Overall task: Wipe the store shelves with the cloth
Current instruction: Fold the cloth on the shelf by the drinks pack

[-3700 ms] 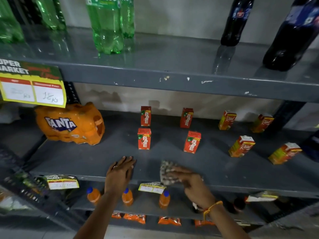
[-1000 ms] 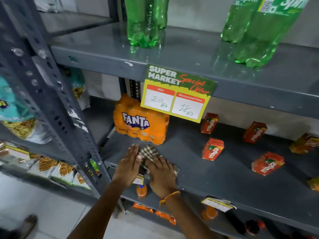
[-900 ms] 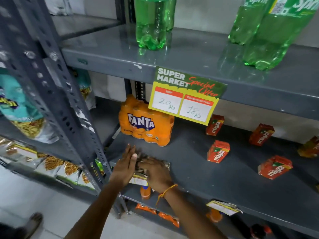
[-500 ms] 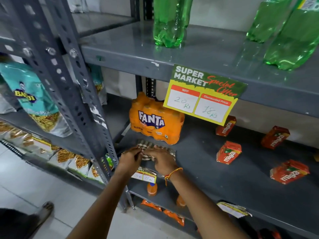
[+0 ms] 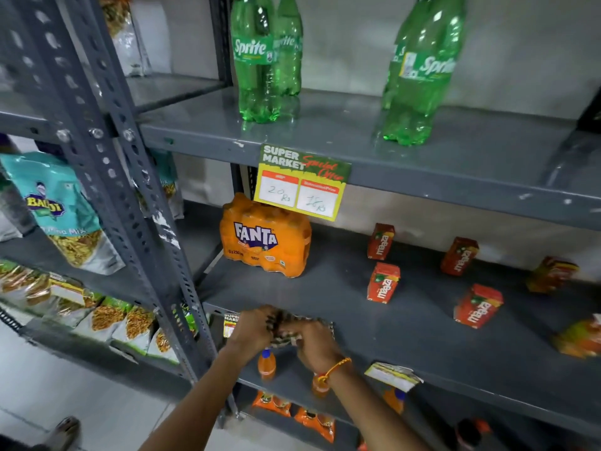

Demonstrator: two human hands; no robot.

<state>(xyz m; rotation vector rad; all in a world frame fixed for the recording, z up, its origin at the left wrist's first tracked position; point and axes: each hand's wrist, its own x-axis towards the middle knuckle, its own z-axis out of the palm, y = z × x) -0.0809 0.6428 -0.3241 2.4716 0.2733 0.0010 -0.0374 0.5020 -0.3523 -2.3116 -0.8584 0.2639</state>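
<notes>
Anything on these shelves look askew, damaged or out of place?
Yes. The price tag on the middle shelf's front edge looks crumpled and crooked. The frontmost Maaza carton leans. Paint is chipped on the upper shelf's edge and the upright post.

Two bare forearms, no sleeves visible. Left hand (image 5: 252, 328) unadorned; any ring indiscernible. Right hand (image 5: 313, 341) with an orange-yellow thread bracelet (image 5: 335, 369) at the wrist, knotted with a small red bead-like tie.

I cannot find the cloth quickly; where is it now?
In the head view the checked cloth is at the front edge of the middle shelf, bunched between both hands, in front of the Fanta pack.
</notes>
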